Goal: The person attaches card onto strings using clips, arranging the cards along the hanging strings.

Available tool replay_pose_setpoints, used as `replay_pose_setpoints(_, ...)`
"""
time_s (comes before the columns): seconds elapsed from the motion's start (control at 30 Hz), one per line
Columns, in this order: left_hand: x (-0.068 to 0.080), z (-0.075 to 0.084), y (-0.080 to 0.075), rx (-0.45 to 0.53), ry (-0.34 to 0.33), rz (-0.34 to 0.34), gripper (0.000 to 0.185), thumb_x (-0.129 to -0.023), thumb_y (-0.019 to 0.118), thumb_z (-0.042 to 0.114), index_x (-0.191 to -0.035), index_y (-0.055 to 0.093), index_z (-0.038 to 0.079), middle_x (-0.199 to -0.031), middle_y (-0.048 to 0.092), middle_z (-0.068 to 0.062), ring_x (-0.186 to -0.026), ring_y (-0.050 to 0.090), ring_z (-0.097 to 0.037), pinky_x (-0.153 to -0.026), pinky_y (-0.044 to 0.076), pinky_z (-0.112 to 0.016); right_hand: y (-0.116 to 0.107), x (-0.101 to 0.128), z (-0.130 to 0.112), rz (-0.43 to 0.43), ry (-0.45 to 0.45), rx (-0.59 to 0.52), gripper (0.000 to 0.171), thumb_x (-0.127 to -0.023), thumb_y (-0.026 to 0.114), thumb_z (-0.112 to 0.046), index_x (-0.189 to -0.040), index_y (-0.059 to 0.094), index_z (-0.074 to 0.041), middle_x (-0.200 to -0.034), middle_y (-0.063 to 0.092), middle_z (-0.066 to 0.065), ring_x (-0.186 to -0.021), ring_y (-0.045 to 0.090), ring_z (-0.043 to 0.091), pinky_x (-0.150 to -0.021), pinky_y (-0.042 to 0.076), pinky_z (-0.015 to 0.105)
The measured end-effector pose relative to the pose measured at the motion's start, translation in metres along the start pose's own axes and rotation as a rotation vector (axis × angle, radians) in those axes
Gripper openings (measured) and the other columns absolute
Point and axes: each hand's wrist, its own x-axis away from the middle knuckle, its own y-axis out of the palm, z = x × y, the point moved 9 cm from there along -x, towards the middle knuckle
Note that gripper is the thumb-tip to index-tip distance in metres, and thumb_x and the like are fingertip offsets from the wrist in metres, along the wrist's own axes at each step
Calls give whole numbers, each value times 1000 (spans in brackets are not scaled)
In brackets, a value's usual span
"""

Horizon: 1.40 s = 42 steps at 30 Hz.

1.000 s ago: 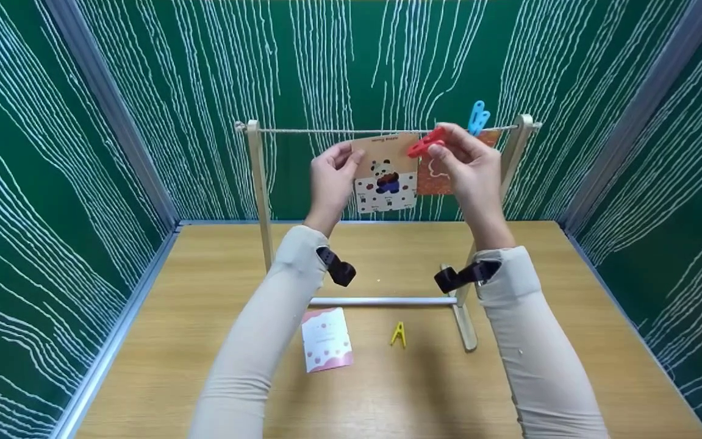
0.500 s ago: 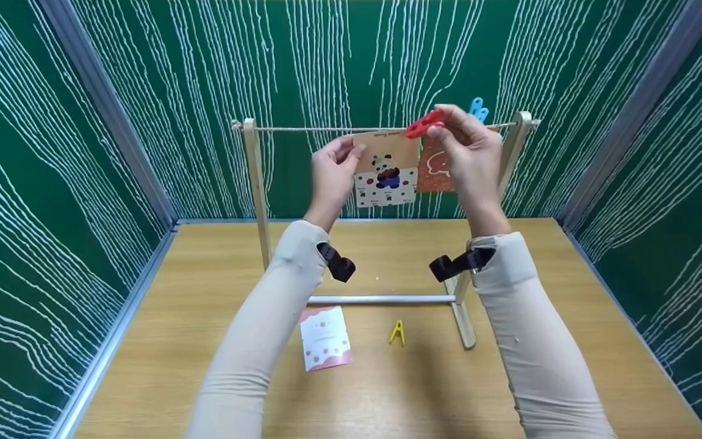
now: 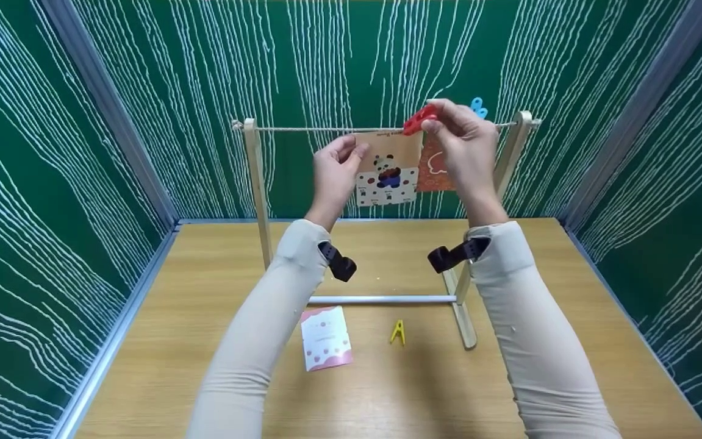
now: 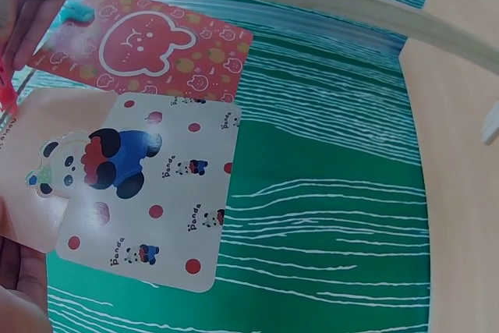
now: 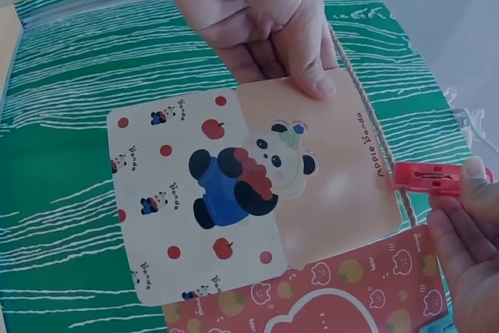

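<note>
My left hand [image 3: 333, 174] pinches a panda card [image 3: 387, 177] near its upper left edge, holding it up at the rope [image 3: 308, 129]. With thumb and fingers, my right hand [image 3: 469, 146] pinches a red clothespin [image 3: 418, 119] by its handle end. In the right wrist view, the nose of the red clothespin [image 5: 427, 178] lies over the rope and the card's top edge. How far its tips grip the card, I cannot tell. Just right of it hangs an orange-red card [image 3: 433, 174], partly behind my right hand, under a blue clothespin [image 3: 478, 107].
Wooden posts [image 3: 258, 189] carry the rope at both ends, joined low down by a metal bar [image 3: 381, 299]. On the table [image 3: 204, 341] lie a pink-and-white card [image 3: 326, 338] and a yellow clothespin [image 3: 398, 332]. Green walls [image 3: 320, 67] with white lines stand around.
My right hand has moved up and slightly left, bringing the red clothespin from in front of the card's corner to the rope. The panda card has risen slightly in my left hand.
</note>
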Motion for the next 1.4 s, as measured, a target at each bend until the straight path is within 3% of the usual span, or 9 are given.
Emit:
replay_pose_setpoints(0.37, 1, 6, 2, -2, 33, -2, 29, -92, 62, 18, -118, 65, 5, -118, 69, -8, -104, 66, -14, -92, 51, -22, 9, -3, -2, -40, 3, 72, 27, -86, 69, -12, -112, 70, -5, -105, 69, 11, -93, 64, 8, -88, 51, 21)
replay_pose_setpoints(0.53, 2, 5, 3, -4, 25, -3, 29, -92, 62, 18, -118, 65, 5, -118, 69, -8, -103, 66, -13, -92, 51, -21, 12, -1, 3, -64, 45, 99, 28, -88, 67, -13, -115, 69, -7, -108, 68, 12, -93, 64, 10, -86, 52, 19)
replay_pose_setpoints(0.7, 4, 4, 4, -8, 31, -10, 29, -92, 62, 19, -118, 65, 5, -118, 69, -7, -104, 65, -12, -93, 50, -20, 15, 0, 5, -75, 72, 110, 30, -89, 66, -15, -117, 69, -10, -108, 67, 12, -88, 63, 12, -78, 52, 16)
replay_pose_setpoints(0.97, 1, -3, 5, 36, 16, -29, 28, -92, 62, 15, -116, 65, 2, -117, 68, -10, -104, 65, -15, -92, 51, -21, 22, 5, 1, -120, 7, 258, 35, -89, 66, -17, -124, 65, -13, -109, 68, 12, -78, 61, 13, -61, 48, 12)
replay_pose_setpoints(1.3, 4, -6, 5, 13, 20, -64, 27, -96, 58, 17, -119, 64, 4, -115, 67, -9, -103, 62, -15, -91, 50, -21, 25, 7, 7, -178, 28, 291, 42, -90, 64, -19, -131, 58, -16, -116, 68, 10, -87, 65, 19, -63, 48, 11)
replay_pose_setpoints(1.4, 6, -4, 3, 23, 36, -80, 28, -98, 54, 19, -121, 63, 5, -115, 66, -9, -101, 60, -15, -90, 51, -21, 26, 8, 7, -187, 22, 293, 42, -91, 63, -18, -133, 57, -16, -116, 68, 10, -88, 65, 19, -70, 50, 12)
